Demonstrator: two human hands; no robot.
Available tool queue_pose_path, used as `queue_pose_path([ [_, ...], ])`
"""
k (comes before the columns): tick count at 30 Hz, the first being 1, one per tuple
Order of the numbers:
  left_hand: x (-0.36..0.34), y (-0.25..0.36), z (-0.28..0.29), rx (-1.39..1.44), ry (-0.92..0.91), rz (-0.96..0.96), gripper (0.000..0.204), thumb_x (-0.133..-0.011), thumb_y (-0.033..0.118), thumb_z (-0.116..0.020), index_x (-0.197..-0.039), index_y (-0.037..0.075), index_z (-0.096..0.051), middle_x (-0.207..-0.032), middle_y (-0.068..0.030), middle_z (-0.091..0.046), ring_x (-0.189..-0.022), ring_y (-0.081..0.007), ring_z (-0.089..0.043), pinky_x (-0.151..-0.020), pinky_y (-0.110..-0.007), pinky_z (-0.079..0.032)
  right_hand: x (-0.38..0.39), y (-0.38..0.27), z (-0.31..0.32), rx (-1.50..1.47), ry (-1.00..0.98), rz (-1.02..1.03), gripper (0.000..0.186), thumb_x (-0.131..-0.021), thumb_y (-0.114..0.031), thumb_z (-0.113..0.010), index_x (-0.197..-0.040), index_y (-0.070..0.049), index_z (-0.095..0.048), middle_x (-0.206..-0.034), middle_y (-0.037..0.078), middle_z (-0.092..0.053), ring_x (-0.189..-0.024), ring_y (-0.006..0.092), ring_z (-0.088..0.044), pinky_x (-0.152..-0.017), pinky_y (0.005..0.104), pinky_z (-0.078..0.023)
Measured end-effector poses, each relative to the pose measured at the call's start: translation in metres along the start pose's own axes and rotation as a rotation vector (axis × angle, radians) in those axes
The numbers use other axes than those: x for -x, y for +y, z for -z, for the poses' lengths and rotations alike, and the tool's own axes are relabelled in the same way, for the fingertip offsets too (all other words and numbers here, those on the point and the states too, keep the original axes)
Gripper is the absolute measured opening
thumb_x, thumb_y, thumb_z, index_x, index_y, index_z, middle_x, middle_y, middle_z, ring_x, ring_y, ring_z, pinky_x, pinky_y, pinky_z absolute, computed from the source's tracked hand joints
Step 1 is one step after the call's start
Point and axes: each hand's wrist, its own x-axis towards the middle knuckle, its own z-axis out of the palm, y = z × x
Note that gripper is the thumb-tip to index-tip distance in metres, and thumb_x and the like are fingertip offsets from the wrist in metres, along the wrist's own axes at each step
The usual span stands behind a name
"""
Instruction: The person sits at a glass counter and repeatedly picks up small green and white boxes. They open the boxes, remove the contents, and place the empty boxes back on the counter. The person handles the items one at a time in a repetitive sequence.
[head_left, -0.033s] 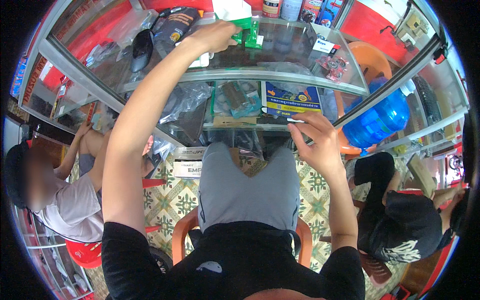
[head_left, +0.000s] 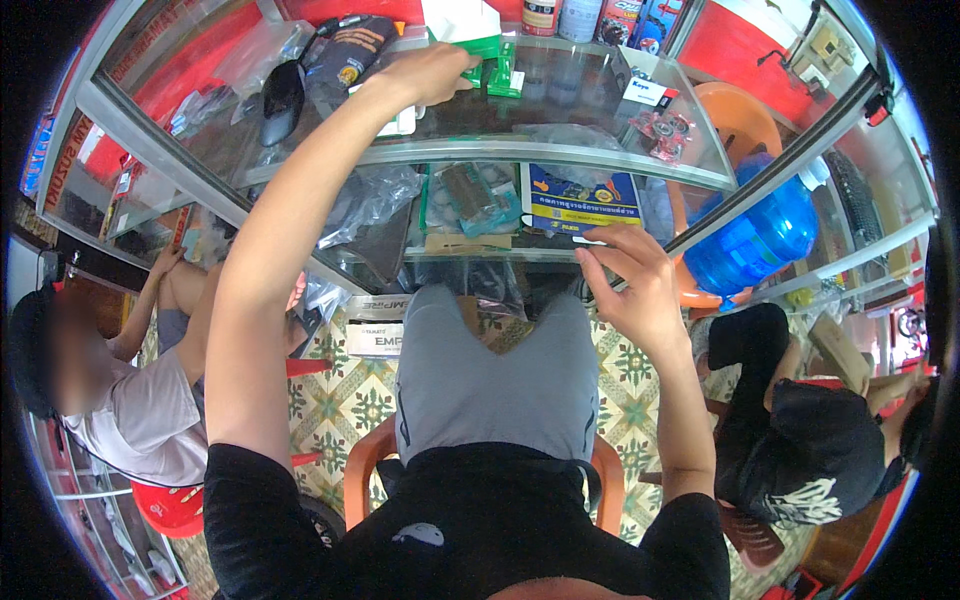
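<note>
My left hand [head_left: 432,76] reaches forward over the glass shelf of a display case, fingers closed on a small green box [head_left: 475,74] that they partly hide. Right beside its fingertips lies another small green box [head_left: 506,78], and behind them is a larger white-and-green box [head_left: 462,25]. Closer to me, my right hand [head_left: 635,285] is bent at the lower shelf's front edge. A small thin white piece [head_left: 588,240] shows between its thumb and forefinger; its kind cannot be made out. Beyond that hand lies a blue-and-yellow printed packet [head_left: 583,200].
Bottles and spray cans [head_left: 580,18] line the back. A black computer-mouse-shaped item [head_left: 284,100] lies at left. A large blue water bottle [head_left: 755,235] stands right on an orange chair [head_left: 735,115]. Seated people flank me, one with a grey shirt [head_left: 140,395], one in black [head_left: 825,450].
</note>
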Motion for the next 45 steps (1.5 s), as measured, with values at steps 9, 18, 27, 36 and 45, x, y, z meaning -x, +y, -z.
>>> queue_pose_path([
  [9,0.026,0.025,0.039,0.3,0.173,0.05,0.049,-0.105,0.035,-0.067,-0.139,0.0,-0.066,-0.11,-0.0202,-0.075,-0.101,-0.0278,-0.073,-0.089,-0.041,-0.056,0.007,0.009,0.008,0.006,0.042,-0.013,0.011,-0.085,-0.007,-0.083,-0.083,0.0,-0.075,-0.096,0.012,-0.077,-0.088,0.0316,-0.074,-0.081,0.0423,-0.059],
  [18,0.127,0.115,0.054,1.653,0.087,0.242,0.044,-0.112,0.029,-0.057,-0.138,-0.007,-0.061,-0.119,-0.0153,-0.073,-0.102,-0.0211,-0.074,-0.088,-0.032,-0.06,-0.014,-0.016,-0.001,-0.223,0.11,-0.048,0.023,-0.088,0.001,-0.079,-0.111,0.004,-0.077,-0.107,0.018,-0.078,-0.098,0.0285,-0.076,-0.089,0.0377,-0.059],
  [27,0.185,0.179,0.025,1.838,-0.115,0.232,0.04,-0.112,0.031,-0.057,-0.125,-0.006,-0.068,-0.105,-0.011,-0.073,-0.089,-0.0165,-0.069,-0.071,-0.029,-0.052,-0.036,-0.042,-0.001,-0.469,-0.113,-0.027,0.035,-0.087,-0.005,-0.083,-0.121,-0.001,-0.075,-0.112,0.012,-0.073,-0.086,0.0194,-0.07,-0.074,0.0299,-0.058],
  [36,0.213,0.221,-0.015,1.483,0.445,0.094,0.077,-0.081,0.002,-0.092,-0.149,-0.004,-0.056,-0.131,-0.0132,-0.068,-0.11,-0.0172,-0.069,-0.092,-0.032,-0.059,-0.015,-0.045,-0.017,-0.856,0.037,-0.441,0.021,-0.087,0.002,-0.082,-0.106,0.004,-0.076,-0.093,0.007,-0.07,-0.081,0.0089,-0.067,-0.07,0.0245,-0.057],
  [45,0.21,0.239,-0.037,0.973,0.706,0.151,0.072,-0.076,-0.01,-0.088,-0.143,-0.004,-0.062,-0.136,-0.0198,-0.064,-0.117,-0.0259,-0.07,-0.094,-0.036,-0.063,-0.005,-0.051,-0.027,-0.539,0.051,-0.229,0.017,-0.085,0.001,-0.082,-0.101,0.004,-0.077,-0.094,0.013,-0.077,-0.078,0.0159,-0.072,-0.071,0.0288,-0.057],
])
